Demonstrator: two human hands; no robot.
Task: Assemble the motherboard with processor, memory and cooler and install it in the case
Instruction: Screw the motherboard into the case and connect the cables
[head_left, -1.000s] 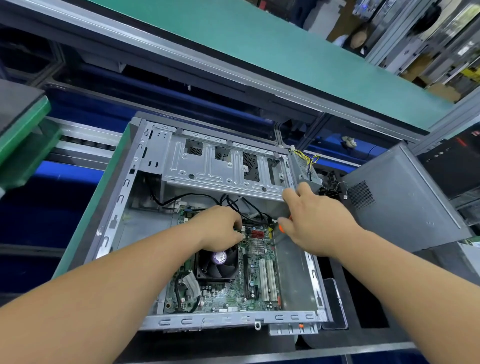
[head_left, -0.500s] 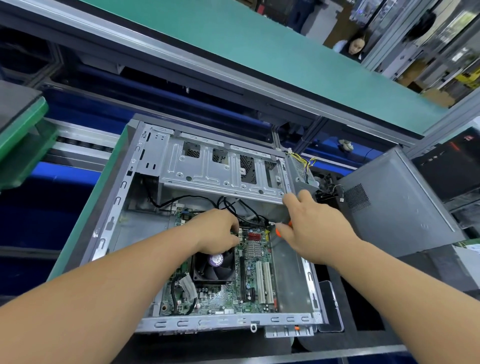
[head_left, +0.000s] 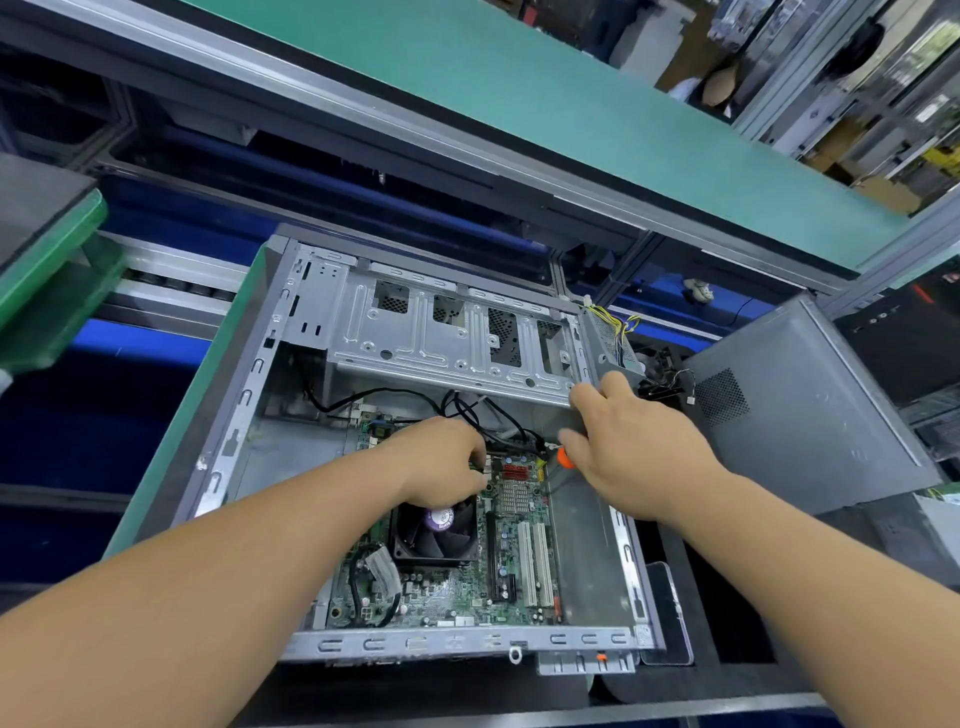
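Observation:
An open grey computer case lies on its side. The green motherboard sits inside it, with a black cooler fan mounted near its middle. My left hand rests just above the fan, fingers pinched at the board's upper edge beside the black cables; what it pinches is hidden. My right hand is closed around an orange-handled tool, its tip pointing down at the board's upper right corner.
A metal drive cage spans the top of the case. Yellow and black wires hang at its right end. A grey case side panel leans on the right. A green conveyor shelf runs behind.
Both hands stay at the same spot on the board's upper edge. The camera view has shifted slightly, so the case sits a little lower in the frame.

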